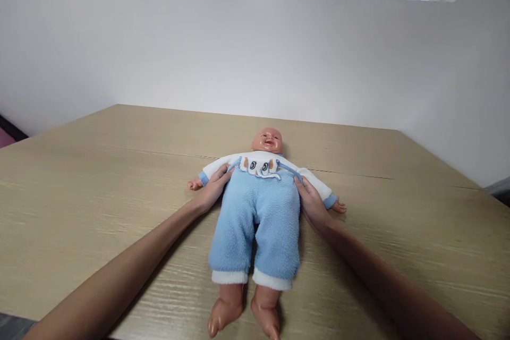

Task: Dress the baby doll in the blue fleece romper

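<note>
A baby doll point(269, 141) lies on its back on the wooden table point(99, 170), head away from me, bare feet toward me. It wears a white top and fuzzy light-blue overalls point(258, 218) with an elephant bib. My left hand point(213, 188) rests against the doll's side under its arm, fingers curled onto the edge of the overalls. My right hand point(313, 202) presses the opposite side the same way, fingers closed on the blue fabric near the strap.
A plain white partition wall point(255, 53) rises right behind the table. The table's left edge point(16, 141) and right edge point(478, 188) show, with a seam line running across the top behind the doll.
</note>
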A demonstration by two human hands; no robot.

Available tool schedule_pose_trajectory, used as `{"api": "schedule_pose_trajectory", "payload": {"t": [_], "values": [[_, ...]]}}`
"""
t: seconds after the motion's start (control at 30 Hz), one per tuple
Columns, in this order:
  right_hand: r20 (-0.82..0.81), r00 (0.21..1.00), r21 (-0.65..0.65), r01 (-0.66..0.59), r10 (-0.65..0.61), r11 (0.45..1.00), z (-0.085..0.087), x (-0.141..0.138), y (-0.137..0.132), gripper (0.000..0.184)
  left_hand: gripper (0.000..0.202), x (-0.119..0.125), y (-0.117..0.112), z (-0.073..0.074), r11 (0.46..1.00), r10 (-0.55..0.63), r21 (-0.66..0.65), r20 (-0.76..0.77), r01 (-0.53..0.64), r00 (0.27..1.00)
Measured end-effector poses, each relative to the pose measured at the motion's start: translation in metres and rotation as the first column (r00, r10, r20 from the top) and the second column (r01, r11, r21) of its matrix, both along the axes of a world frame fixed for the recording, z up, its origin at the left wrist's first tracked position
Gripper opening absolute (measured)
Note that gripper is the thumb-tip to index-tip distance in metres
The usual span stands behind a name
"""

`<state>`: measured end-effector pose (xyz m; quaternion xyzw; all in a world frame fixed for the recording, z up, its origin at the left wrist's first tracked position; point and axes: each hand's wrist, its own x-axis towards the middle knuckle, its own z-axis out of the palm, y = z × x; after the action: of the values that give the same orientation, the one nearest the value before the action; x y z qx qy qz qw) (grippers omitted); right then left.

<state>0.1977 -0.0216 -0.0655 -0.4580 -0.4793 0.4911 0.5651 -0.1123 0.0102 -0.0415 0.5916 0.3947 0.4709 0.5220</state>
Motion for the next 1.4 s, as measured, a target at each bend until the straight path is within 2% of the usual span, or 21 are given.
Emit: {"api": "schedule_pose_trajectory", "payload": {"t": [0.07,0.2,0.33,0.47,0.6,0.73,1.0,1.07,1.27,1.4], "values": [[0.009,1.0,0.009,-0.003,0.003,1.0,-0.002,0.001,0.001,0.054,0.05,0.002,-0.002,0.0,0.999,0.026,-0.036,0.017,-0.025,1.0],[0.032,0.999,0.025,-0.004,0.004,1.0,-0.004,0.002,0.002,0.052,0.057,0.009,-0.005,-0.001,0.989,0.039,-0.144,0.172,-0.014,0.984],[0.063,0.998,0.038,-0.012,0.01,0.999,-0.005,0.001,0.002,0.051,0.059,0.012,-0.005,0.001,0.989,0.039,-0.149,0.254,-0.001,0.966],[0.099,0.995,0.052,-0.023,0.017,0.998,-0.005,0.002,0.001,0.051,0.061,0.009,-0.001,-0.001,0.991,0.038,-0.13,0.26,-0.004,0.965],[0.154,0.987,0.068,-0.046,0.035,0.997,-0.001,0.004,-0.003,0.046,0.055,0.006,0.003,-0.006,0.99,0.04,-0.14,0.243,-0.005,0.969],[0.17,0.985,0.083,-0.014,-0.001,0.996,0.008,0.003,-0.008,0.039,0.049,0.003,0.006,-0.006,0.99,0.011,-0.141,0.231,0.022,0.973],[0.196,0.979,0.098,0.031,-0.05,0.995,0.02,-0.002,-0.02,0.037,0.048,-0.004,0.011,-0.008,0.98,-0.035,-0.178,0.296,0.092,0.955],[0.236,0.969,0.109,0.043,-0.067,0.993,0.022,-0.001,-0.023,0.036,0.043,-0.005,0.012,-0.008,0.986,-0.028,-0.151,0.256,0.068,0.966],[0.342,0.937,0.119,0.03,-0.069,0.992,0.03,0.004,-0.026,0.028,0.039,-0.008,0.01,0.002,0.998,-0.048,0.042,-0.01,0.049,0.999],[0.371,0.927,0.112,0.001,-0.043,0.994,0.041,0.004,-0.018,0.028,0.038,-0.009,0.008,0.006,0.989,-0.046,0.134,-0.073,0.056,0.996]]}}
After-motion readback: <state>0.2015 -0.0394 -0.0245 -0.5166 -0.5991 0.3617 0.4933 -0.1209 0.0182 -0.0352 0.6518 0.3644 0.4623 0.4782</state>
